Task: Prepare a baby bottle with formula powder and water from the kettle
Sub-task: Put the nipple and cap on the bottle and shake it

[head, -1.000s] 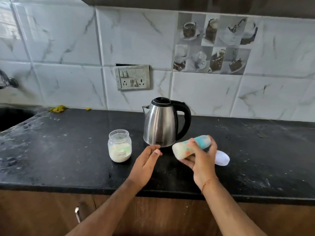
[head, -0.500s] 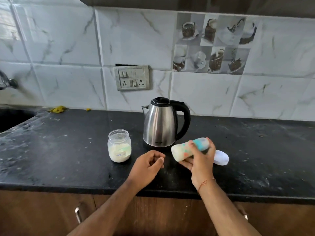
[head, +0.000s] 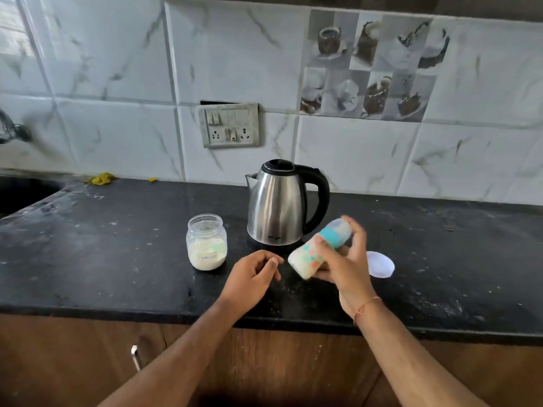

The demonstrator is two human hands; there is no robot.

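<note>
The right hand (head: 348, 267) grips the baby bottle (head: 318, 248), now swung steeper over the table (head: 88, 259) before the kettle (head: 279, 207), blurred, likely mixing. The left hand (head: 249, 277), loosely curled since a second ago, holds nothing

The baby bottle (head: 318, 249), clear with a teal collar and coloured dots, is full of milky white liquid and held tilted above the counter, base down-left and capped top up-right, a little blurred. Just behind it to the left stands the steel kettle (head: 277, 205), upright, black lid on, black handle to the right. Left of the kettle sits the open formula jar (head: 206, 242), partly filled with white powder.
</note>
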